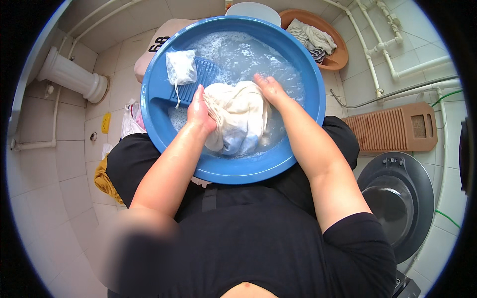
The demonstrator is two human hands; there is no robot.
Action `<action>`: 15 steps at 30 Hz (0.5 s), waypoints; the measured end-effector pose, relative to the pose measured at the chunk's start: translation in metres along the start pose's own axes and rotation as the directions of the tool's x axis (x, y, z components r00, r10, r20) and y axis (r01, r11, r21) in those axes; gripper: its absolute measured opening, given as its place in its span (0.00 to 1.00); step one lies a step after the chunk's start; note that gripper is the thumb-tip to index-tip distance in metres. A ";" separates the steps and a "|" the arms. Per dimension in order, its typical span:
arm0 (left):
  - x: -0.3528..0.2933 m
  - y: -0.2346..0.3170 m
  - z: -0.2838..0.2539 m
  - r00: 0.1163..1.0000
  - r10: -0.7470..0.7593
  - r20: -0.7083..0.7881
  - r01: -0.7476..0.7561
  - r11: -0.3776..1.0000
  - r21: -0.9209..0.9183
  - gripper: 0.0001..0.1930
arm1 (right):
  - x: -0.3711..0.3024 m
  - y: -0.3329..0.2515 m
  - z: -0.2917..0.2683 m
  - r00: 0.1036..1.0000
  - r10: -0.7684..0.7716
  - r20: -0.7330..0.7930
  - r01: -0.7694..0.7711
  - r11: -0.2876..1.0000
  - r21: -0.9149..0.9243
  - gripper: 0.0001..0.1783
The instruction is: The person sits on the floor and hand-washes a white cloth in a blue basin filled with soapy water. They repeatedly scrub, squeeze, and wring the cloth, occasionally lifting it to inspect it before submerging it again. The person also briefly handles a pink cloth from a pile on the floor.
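A wet, bunched white garment (237, 108) with a pale blue patch lies in a large blue washtub (233, 175) of sudsy water (258, 54). Its exact kind is hidden by the folds. My left hand (199, 111) grips the bundle's left side, thumb pointing up and the other fingers mostly out of sight. On the upper right edge, my right hand (271, 90) holds the cloth, its fingertips reaching over the water. To the upper left, a small white mesh drawstring bag (181, 68) rests on the tub's ridged washboard part (202, 79).
Behind the tub stand a white basin (253, 11) and a brown basin (343, 49) with clothes. At right are a brown washboard (385, 130) and a dark round-lidded appliance (392, 198). Pipes (365, 39) line the wall. A yellow object (106, 122) and mustard cloth (103, 181) lie left.
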State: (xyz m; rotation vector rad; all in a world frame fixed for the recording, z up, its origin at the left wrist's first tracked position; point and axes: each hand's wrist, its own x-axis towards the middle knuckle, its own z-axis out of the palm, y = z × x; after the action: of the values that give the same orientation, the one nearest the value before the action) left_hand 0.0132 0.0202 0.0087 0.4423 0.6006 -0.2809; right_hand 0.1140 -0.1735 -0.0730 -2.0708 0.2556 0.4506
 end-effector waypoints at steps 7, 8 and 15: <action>0.003 -0.004 -0.006 0.986 0.160 -0.038 -0.159 0.987 0.025 0.29 | -0.020 -0.034 -0.003 0.986 -0.034 0.165 0.117 0.845 -0.522 0.42; 0.001 -0.005 -0.002 0.990 0.136 -0.031 -0.135 0.990 0.037 0.29 | -0.034 -0.047 -0.008 0.973 -0.023 0.229 0.087 0.958 -0.274 0.33; 0.029 0.006 -0.057 0.795 -0.156 0.586 0.252 0.964 -0.085 0.24 | -0.130 -0.081 0.055 0.357 -0.929 0.098 0.920 0.368 0.134 0.13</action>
State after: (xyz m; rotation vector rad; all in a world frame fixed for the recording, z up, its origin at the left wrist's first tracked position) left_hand 0.0108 0.0484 -0.0485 0.1165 0.0656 -0.5480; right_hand 0.0132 -0.0852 0.0185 -1.7414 -1.0091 -0.1308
